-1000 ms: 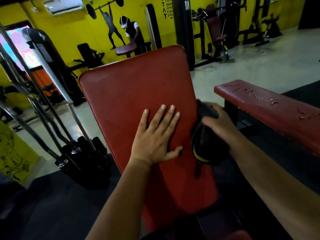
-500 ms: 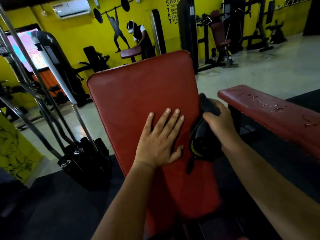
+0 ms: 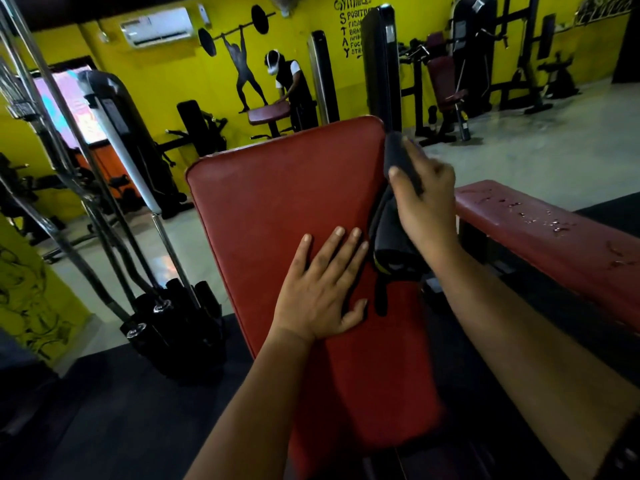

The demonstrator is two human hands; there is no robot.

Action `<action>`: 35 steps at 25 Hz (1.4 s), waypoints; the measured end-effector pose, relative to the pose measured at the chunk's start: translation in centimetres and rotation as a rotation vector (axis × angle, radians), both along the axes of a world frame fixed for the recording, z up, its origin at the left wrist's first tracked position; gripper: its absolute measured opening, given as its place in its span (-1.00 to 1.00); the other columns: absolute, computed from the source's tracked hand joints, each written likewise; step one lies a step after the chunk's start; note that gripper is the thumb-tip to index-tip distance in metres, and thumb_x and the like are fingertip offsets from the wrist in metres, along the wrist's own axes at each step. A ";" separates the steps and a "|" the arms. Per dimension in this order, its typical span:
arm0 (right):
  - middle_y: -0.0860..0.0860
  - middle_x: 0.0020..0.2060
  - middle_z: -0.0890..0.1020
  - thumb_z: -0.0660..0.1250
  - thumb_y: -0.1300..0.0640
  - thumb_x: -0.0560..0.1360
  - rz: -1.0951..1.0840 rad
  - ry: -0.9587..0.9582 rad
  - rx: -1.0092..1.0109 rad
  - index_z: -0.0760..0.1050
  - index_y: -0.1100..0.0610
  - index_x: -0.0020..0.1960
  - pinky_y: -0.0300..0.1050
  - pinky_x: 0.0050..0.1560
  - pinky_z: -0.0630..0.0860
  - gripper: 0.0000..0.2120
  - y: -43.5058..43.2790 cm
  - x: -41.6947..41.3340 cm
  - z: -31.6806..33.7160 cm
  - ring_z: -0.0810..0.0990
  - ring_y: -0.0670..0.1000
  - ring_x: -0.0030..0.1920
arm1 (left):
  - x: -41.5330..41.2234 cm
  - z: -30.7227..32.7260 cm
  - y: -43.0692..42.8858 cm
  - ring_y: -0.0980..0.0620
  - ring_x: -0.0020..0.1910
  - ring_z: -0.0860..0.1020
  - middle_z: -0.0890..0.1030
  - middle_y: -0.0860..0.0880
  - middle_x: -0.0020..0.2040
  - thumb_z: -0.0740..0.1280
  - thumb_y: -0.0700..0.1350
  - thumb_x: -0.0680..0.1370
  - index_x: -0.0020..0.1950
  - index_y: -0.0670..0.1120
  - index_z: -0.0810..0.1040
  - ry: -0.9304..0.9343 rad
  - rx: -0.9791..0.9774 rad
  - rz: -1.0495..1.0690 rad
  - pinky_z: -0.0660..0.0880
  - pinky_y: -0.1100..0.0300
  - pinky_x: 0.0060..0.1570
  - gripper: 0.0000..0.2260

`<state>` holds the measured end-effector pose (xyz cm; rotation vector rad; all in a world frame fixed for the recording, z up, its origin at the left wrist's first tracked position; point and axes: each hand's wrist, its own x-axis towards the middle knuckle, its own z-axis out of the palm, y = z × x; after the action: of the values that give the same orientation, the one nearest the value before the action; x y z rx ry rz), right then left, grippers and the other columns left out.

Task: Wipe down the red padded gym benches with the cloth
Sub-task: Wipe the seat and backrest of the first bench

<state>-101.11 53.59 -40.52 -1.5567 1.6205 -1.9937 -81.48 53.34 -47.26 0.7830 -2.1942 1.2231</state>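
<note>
Left hand point(image 3: 320, 292) lies flat, fingers spread, on the pad point(image 3: 294, 202). Right hand point(image 3: 424, 206) fingers clamp the cloth point(image 3: 391, 233) at the pad's right edge. Risk: trailing folds snag; droplets remain on the second bench point(image 3: 540, 233).

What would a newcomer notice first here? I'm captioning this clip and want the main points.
The big red padded bench back fills the centre, with the left hand pressed flat on it. At its right edge the right hand holds a dark cloth in its grip. Farther right, a flat red bench glistens with droplets, against bright yellow walls.
</note>
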 end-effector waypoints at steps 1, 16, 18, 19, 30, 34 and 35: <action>0.16 0.20 0.38 0.25 -0.08 0.59 -0.040 0.031 0.009 0.32 -0.06 0.49 -0.31 -0.02 0.32 -0.52 0.8 0.1 -1.2 0.46 0.02 0.05 | 0.0 0.1 0.1 -0.05 0.55 0.19 0.23 -0.07 0.56 0.26 0.22 0.48 0.55 -0.09 0.28 0.021 0.008 -0.015 0.04 -0.18 0.50 -0.29; 0.14 0.37 0.41 0.12 -0.16 0.48 -0.151 0.939 -0.255 0.48 -0.10 0.37 0.11 -0.04 0.55 -0.50 -0.9 1.4 7.6 0.45 0.26 0.21 | 2.2 2.4 -0.3 -0.09 0.57 0.09 0.15 -0.07 0.58 0.06 0.08 0.63 0.58 -0.09 0.15 0.597 0.051 0.226 -0.03 -0.12 0.53 -0.46; 0.12 0.38 0.38 0.14 -0.17 0.49 -0.234 0.792 -0.163 0.45 -0.12 0.39 0.11 -0.01 0.55 -0.51 -1.6 1.2 8.1 0.44 0.26 0.24 | 2.4 2.4 -0.4 -0.08 0.57 0.09 0.16 -0.07 0.58 0.07 0.09 0.63 0.58 -0.08 0.16 0.592 0.059 0.220 -0.04 -0.10 0.54 -0.46; 0.11 0.37 0.37 0.17 -0.16 0.51 -0.254 0.670 -0.097 0.44 -0.12 0.40 0.09 0.02 0.54 -0.52 -2.0 1.0 8.5 0.44 0.26 0.25 | 2.6 2.3 -0.4 -0.08 0.57 0.08 0.17 -0.07 0.58 0.08 0.09 0.62 0.58 -0.08 0.17 0.589 0.059 0.214 -0.04 -0.10 0.54 -0.45; -0.04 0.33 0.48 0.28 -0.07 0.53 0.267 1.232 0.117 0.43 -0.22 0.38 0.02 0.22 0.44 -0.59 -2.9 7.7 17.0 0.45 0.03 0.29 | 2.8 1.3 -0.6 -0.08 0.57 0.10 0.20 -0.06 0.57 0.11 0.08 0.62 0.57 -0.06 0.18 0.584 0.021 0.172 0.01 -0.13 0.53 -0.47; -0.04 0.29 0.53 0.16 -0.17 0.50 0.031 1.317 0.225 0.50 -0.25 0.29 0.01 0.05 0.48 -0.62 -4.7 10.1 17.8 0.52 0.10 0.22 | 2.7 1.3 -0.8 -0.09 0.55 0.16 0.23 -0.06 0.56 0.14 0.08 0.61 0.56 -0.07 0.22 0.583 0.007 0.171 0.07 -0.14 0.52 -0.47; -0.04 0.28 0.53 0.15 -0.17 0.51 -0.017 1.371 0.154 0.49 -0.25 0.29 -0.01 0.00 0.44 -0.62 -4.6 11.3 17.5 0.52 0.12 0.22 | 2.7 1.3 -0.8 -0.09 0.55 0.17 0.23 -0.06 0.55 0.14 0.08 0.61 0.56 -0.07 0.22 0.582 0.007 0.170 0.06 -0.13 0.52 -0.47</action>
<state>-89.82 48.97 -23.03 -3.0599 1.9291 -0.5521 -78.81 52.53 -45.97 1.1760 -1.6821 0.9101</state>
